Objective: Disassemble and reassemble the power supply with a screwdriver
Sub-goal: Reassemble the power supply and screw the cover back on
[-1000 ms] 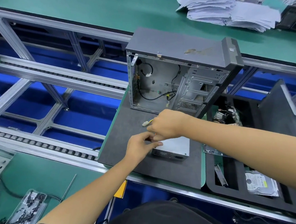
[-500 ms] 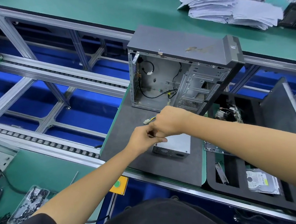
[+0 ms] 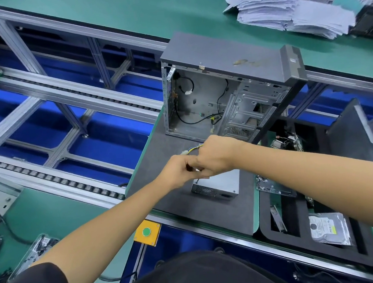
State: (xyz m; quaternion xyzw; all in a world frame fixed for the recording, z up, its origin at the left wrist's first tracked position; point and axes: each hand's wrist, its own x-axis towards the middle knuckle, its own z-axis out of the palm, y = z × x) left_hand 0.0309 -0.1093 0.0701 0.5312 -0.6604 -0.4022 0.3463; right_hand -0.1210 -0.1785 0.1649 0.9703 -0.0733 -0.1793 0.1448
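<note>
The power supply (image 3: 217, 185) is a silver box. It sits out of the computer case (image 3: 221, 90), on the dark mat (image 3: 160, 165), just in front of the case's open side. So the taking-out part looks done.

Both hands are right above the box, pressed close together. The right hand (image 3: 215, 156) is curled round a bunch of coloured wires (image 3: 196, 148) that come from the box. A white plug (image 3: 184, 152) sticks out past its knuckles. The left hand (image 3: 176, 169) has its fingers curled in too and seems to pinch the same bunch, but the right hand covers the spot, so that is only a guess.

The step in hand looks like tidying the wires so the box can be moved. Next, the person would need to lift the box, keep the wires from snagging, and slide it back into the case. Then the screws go in.

No screwdriver can be made out anywhere. The place where the wires join the box is hidden under the hands. The screw holes on the box cannot be seen. A clear bag (image 3: 37, 246) at the lower left holds small dark bits, maybe screws, but they are too small to tell. The tray (image 3: 262, 231) on the right is partly cut off, with a hard drive (image 3: 328, 228) lying in it.
</note>
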